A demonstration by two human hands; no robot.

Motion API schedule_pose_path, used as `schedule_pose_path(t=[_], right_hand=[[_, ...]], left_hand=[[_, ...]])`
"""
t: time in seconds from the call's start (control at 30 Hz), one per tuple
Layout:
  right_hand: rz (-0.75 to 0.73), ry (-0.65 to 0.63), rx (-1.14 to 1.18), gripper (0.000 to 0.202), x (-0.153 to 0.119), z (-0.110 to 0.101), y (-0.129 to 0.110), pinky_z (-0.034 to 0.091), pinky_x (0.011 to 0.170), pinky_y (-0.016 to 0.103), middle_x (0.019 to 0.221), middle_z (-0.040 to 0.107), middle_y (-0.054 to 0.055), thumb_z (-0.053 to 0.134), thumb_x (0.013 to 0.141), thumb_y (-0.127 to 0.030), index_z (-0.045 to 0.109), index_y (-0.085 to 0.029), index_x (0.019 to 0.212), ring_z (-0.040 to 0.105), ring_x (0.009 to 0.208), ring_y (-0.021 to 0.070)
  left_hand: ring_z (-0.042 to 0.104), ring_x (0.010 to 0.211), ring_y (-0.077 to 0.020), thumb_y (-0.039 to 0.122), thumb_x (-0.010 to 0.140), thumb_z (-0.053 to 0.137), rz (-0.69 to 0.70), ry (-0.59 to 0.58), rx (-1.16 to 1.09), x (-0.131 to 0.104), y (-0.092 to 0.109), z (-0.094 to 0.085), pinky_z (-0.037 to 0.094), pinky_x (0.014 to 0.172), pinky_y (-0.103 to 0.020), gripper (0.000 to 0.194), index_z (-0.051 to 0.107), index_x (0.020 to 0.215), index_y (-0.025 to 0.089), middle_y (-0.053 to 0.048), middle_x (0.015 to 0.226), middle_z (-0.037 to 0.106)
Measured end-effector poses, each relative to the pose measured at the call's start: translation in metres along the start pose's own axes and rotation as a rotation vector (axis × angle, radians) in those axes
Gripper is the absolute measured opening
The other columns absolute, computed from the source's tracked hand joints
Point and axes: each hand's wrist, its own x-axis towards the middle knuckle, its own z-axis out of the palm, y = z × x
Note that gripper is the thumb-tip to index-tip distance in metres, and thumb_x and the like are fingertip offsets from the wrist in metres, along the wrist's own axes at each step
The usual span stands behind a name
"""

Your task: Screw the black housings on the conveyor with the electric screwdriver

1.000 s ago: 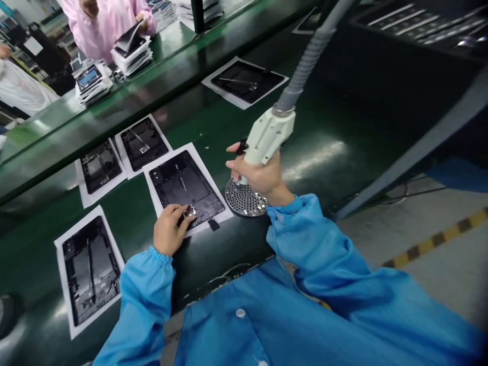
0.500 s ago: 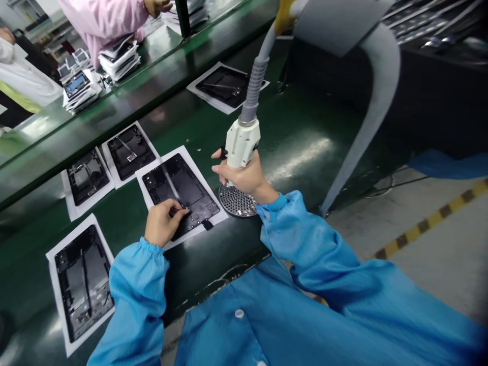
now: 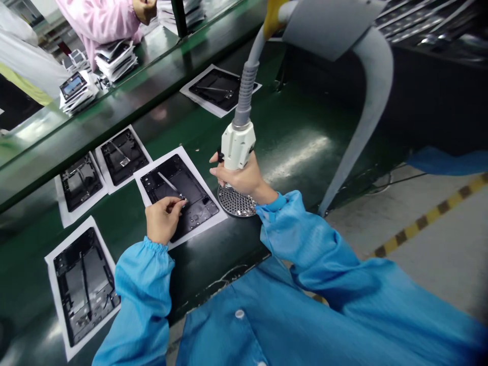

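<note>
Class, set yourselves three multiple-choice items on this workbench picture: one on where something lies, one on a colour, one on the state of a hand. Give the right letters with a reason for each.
1. Where does the round perforated disc lie?
A. on the belt under the right hand
B. on the far stack of parts
C. on the floor

2. What colour are the sleeves of the person wearing the camera?
A. pink
B. blue
C. white

3. What is the right hand doing?
A. lying flat and open
B. gripping the white tool handle
C. holding a sheet of paper

Answers:
1 A, the disc sits on the green belt just below that hand.
2 B, both sleeves are bright blue.
3 B, its fingers wrap the handle under the grey hose, while the left hand pinches a small part over the black tray.
</note>
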Motion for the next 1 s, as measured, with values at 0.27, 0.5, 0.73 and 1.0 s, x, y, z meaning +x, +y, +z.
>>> schedule_pose_path(t=[0.27, 0.5, 0.73, 1.0], right_hand=[[-0.035, -0.019, -0.033, 0.02, -0.003, -0.001, -0.003, 0.044, 0.044, 0.03, 0.047, 0.051, -0.005, 0.071, 0.065, -0.027, 0.061, -0.02, 0.081, 0.05, 0.04, 0.0121], [-0.026, -0.029, -0.031, 0.028, -0.016, 0.004, -0.025, 0.048, 0.049, 0.034, 0.05, 0.05, -0.004, 0.075, 0.066, -0.036, 0.059, -0.024, 0.085, 0.052, 0.045, 0.0147], [-0.005, -0.167, 0.106, 0.024, -0.037, 0.022, -0.03, 0.045, 0.045, 0.031, 0.047, 0.053, -0.006, 0.071, 0.069, -0.028, 0.059, -0.022, 0.089, 0.051, 0.04, 0.0128], [0.112, -0.253, 0.101, 0.03, -0.053, 0.051, -0.024, 0.047, 0.051, 0.028, 0.053, 0.053, -0.005, 0.073, 0.067, -0.033, 0.061, -0.019, 0.09, 0.052, 0.049, 0.0111]], left_hand=[[0.064, 0.052, -0.0114, 0.033, 0.073, 0.069, -0.123, 0.012, -0.09, -0.014, -0.018, 0.002, 0.047, 0.05, -0.018, 0.017, 0.067, 0.074, 0.016, 0.002, 0.058, 0.066], [0.052, 0.047, -0.0086, 0.035, 0.078, 0.067, -0.108, -0.137, -0.067, -0.039, -0.014, 0.017, 0.038, 0.048, -0.02, 0.02, 0.07, 0.072, 0.017, 0.003, 0.052, 0.06], [0.053, 0.062, -0.0108, 0.029, 0.08, 0.069, 0.066, -0.197, 0.224, -0.035, -0.011, 0.018, 0.04, 0.06, -0.024, 0.011, 0.071, 0.078, 0.019, -0.002, 0.082, 0.064], [0.059, 0.068, -0.0151, 0.03, 0.082, 0.066, -0.048, -0.157, 0.357, -0.043, -0.001, 0.023, 0.034, 0.059, -0.026, 0.012, 0.066, 0.076, 0.019, 0.0, 0.072, 0.065]])
